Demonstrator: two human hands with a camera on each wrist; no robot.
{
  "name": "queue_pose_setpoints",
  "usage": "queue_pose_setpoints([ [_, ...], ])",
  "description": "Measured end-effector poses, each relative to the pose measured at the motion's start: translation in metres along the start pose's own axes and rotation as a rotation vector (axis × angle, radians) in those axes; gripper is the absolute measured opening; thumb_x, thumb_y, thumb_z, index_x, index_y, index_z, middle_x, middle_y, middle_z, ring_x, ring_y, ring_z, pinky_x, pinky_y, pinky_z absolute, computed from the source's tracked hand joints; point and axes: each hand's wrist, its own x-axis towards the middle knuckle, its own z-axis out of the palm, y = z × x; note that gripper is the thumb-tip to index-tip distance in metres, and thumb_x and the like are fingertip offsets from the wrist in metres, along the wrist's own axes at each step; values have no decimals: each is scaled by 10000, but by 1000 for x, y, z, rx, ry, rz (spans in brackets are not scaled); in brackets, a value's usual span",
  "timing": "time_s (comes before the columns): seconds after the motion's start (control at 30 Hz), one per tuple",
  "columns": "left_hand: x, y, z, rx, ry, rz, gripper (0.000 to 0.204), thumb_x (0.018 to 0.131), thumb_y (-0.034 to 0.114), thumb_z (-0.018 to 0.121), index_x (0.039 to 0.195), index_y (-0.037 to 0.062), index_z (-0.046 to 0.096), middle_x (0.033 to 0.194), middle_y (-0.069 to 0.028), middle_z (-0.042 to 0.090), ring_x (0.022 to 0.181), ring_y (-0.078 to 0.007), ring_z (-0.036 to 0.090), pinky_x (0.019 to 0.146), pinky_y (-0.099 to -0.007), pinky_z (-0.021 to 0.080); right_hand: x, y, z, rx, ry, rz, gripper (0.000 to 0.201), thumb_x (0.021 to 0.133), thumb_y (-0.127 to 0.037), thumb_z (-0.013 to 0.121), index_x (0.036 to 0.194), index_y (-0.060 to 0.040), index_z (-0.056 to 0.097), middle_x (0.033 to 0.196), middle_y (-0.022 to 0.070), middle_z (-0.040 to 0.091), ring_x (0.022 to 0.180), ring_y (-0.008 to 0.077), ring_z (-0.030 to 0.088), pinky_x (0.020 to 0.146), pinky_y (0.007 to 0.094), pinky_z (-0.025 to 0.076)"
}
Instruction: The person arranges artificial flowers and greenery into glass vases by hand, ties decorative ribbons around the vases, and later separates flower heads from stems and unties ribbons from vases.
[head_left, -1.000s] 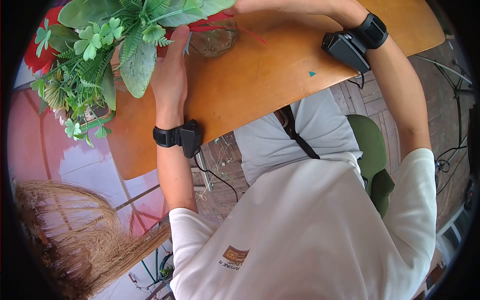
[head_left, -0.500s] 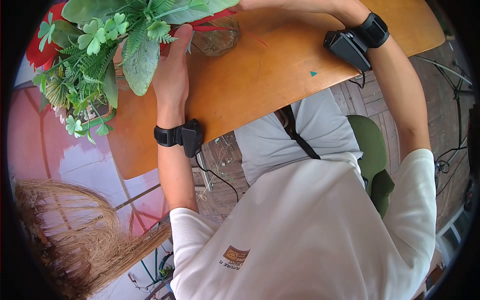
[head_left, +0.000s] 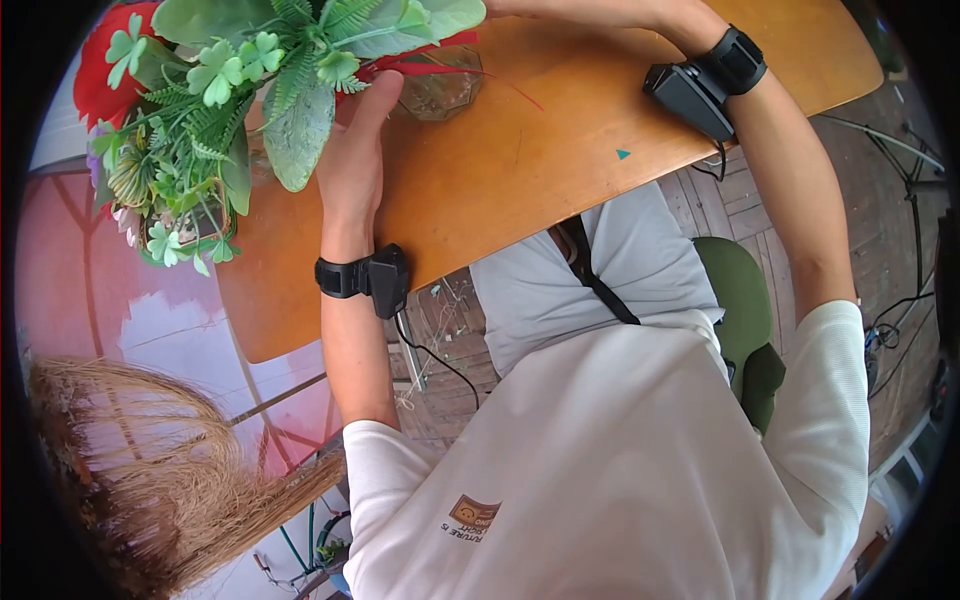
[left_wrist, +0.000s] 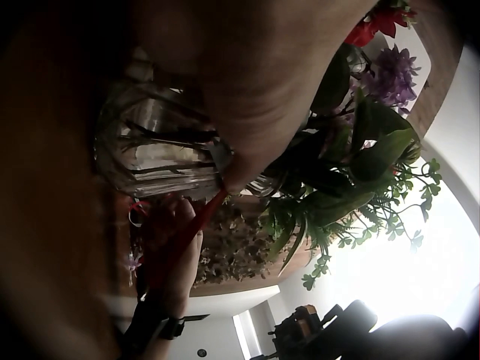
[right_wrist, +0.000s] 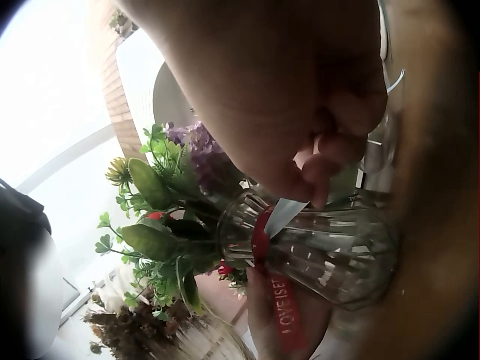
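A faceted clear glass vase (head_left: 440, 90) lies on its side or leans on the table, with an artificial bouquet (head_left: 240, 120) of green leaves, clover and red and purple flowers spreading from its mouth. My left hand (head_left: 352, 165) holds the vase's neck, the thumb pressing beside a red ribbon (head_left: 425, 68). That printed ribbon, with a pale reverse side, circles the narrow neck in the right wrist view. My right hand (right_wrist: 300, 97) has curled fingers close to the neck and pinches the ribbon's end, its fingertips partly hidden. Leaves cover much of both hands in the head view.
The wooden table (head_left: 560, 130) has a curved front edge; a small teal scrap (head_left: 623, 154) lies near it. Dried straw-like stems (head_left: 190, 480) stand at the lower left. A small planter (head_left: 205, 225) sits beneath the clover. A green chair (head_left: 735, 290) is behind the legs.
The bouquet and left hand appear slightly lower and further right in the head view, as the table has shifted a little too. Both hands keep their places at the vase.
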Motion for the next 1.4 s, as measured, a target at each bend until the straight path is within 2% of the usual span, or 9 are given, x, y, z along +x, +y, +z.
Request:
queue_pose_setpoints([
  [0.13, -1, 0, 1, 26, -33, -24, 554, 891, 72, 757, 1388, 31, 515, 1352, -59, 574, 1264, -161, 526, 1098, -315, 386, 3, 12, 4, 75, 36, -48, 299, 965, -256, 631, 965, 24, 735, 882, 65, 745, 820, 111, 643, 812, 288, 517],
  [0.27, 1, -1, -2, 301, -144, -131, 704, 843, 123, 809, 1436, 13, 445, 1438, -76, 493, 1327, -182, 468, 1119, -314, 362, 5, 16, 5, 98, 61, -1, 284, 968, -231, 616, 970, 24, 743, 928, 84, 758, 882, 123, 659, 847, 296, 519],
  [0.33, 1, -4, 0, 311, -115, -8, 478, 849, 145, 807, 1248, -18, 600, 1112, -35, 674, 991, -125, 615, 903, -278, 475, 8, 26, 8, 49, 35, -89, 292, 1009, -242, 581, 1033, 20, 709, 878, 68, 722, 820, 111, 636, 792, 287, 516],
  [0.43, -1, 0, 0, 365, -109, -19, 499, 847, 174, 815, 1253, -19, 599, 1128, -35, 656, 1010, -124, 593, 914, -283, 463, 12, 38, 11, 41, 67, 40, 299, 1000, -281, 594, 1027, -15, 729, 803, -101, 595, 716, -10, 453, 626, 208, 369],
  [0.53, -1, -3, -3, 449, -82, -15, 565, 842, 204, 826, 1296, -24, 576, 1228, -51, 618, 1102, -142, 562, 966, -299, 452, 10, 32, 10, 94, 125, 64, 304, 966, -287, 646, 961, 2, 740, 778, -40, 641, 728, 39, 516, 664, 241, 431],
  [0.6, 0, -7, -4, 517, -117, 134, 629, 837, 225, 834, 1341, -21, 549, 1293, -57, 592, 1160, -161, 544, 1010, -305, 438, 12, 40, 11, 82, 143, 34, 288, 973, -265, 636, 946, 9, 724, 815, -33, 665, 743, 34, 520, 684, 239, 442],
  [0.8, -7, 2, -3, 605, -61, 83, 681, 828, 352, 838, 1343, 5, 557, 1305, -95, 617, 1199, -208, 564, 1037, -352, 442, 9, 29, 9, 4, 147, 112, 364, 976, -327, 648, 998, 27, 732, 785, -18, 646, 739, 50, 521, 683, 263, 453],
  [1.2, -15, 38, 4, 438, -170, -4, 752, 830, 453, 819, 1389, 39, 535, 1358, -114, 601, 1235, -244, 562, 1055, -375, 442, 11, 36, 9, 45, 209, 123, 307, 977, -231, 647, 1037, 67, 689, 831, -57, 616, 766, 34, 491, 676, 256, 455],
  [1.4, -3, -4, -4, 346, -153, 223, 662, 862, 373, 808, 1369, 37, 546, 1314, -96, 624, 1189, -229, 587, 1025, -375, 465, 12, 45, 5, 44, 235, 84, 296, 987, -242, 629, 978, 50, 672, 798, -71, 580, 730, 26, 457, 629, 243, 416],
])
